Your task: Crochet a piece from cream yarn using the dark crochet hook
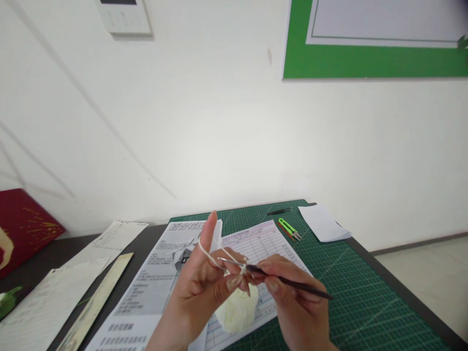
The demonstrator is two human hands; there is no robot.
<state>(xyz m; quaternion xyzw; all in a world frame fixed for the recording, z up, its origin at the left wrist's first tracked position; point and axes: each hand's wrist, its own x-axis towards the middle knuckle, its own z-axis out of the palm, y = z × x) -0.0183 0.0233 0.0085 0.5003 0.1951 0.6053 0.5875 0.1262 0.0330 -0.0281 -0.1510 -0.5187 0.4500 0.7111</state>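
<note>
Left hand: the left hand (203,285) is up near the centre of the view, index finger pointing straight up, cream yarn (210,254) looped over it and running down to the pinch of thumb and middle finger.
Right hand: the right hand (292,302) is closed narrow round a dark crochet hook (288,282), thumb and forefinger pinching the shaft; the handle trails off to the right.
Hook tip: the metal end points left and meets the yarn just where the left fingers pinch it.
Yarn ball: a pale cream ball of yarn (237,312) sits on the table right under both hands, partly hidden by them.
Under the ball: a printed table sheet (256,243), and left of it a grey instruction sheet (161,282) with pictures and text.
Work surface: a green cutting mat (365,292) with grid lines, on a dark table (409,297).
Far right of mat: green-handled thread snips (288,228), a dark pen-like tool (280,211) beyond them, and a white slip of paper (323,223).
Left side: a wooden ruler (97,302) lying diagonally, more paper sheets (47,302), and a red box (22,229) at the far left.
</note>
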